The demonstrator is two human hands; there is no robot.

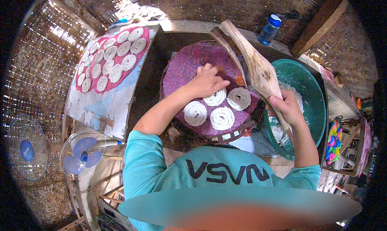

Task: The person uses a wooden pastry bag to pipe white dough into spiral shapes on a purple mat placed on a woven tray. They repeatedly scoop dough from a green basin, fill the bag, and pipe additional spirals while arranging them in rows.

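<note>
My right hand (pixel 288 110) is wrapped round the lower end of a long two-armed wooden press (pixel 258 66), held slanting above the work. An orange part (pixel 240 80) shows beside its inner arm. My left hand (pixel 209 80) is over a round purple woven mat (pixel 185 66), fingers loosely bent and thumb apart. It partly covers one white coiled strand disc (pixel 215 97); whether its fingertips touch anything is hidden. Several similar coils lie near it, including a left coil (pixel 195 113), a front coil (pixel 222 118) and a right coil (pixel 239 99).
A green basin (pixel 318 94) with white dough-like material stands at the right. On a slanted board (pixel 121 110) at the left, a pink mat holds many coils. A blue bottle (pixel 269 29) stands behind. Two fans, one a blue-bladed fan (pixel 82 154), are at lower left.
</note>
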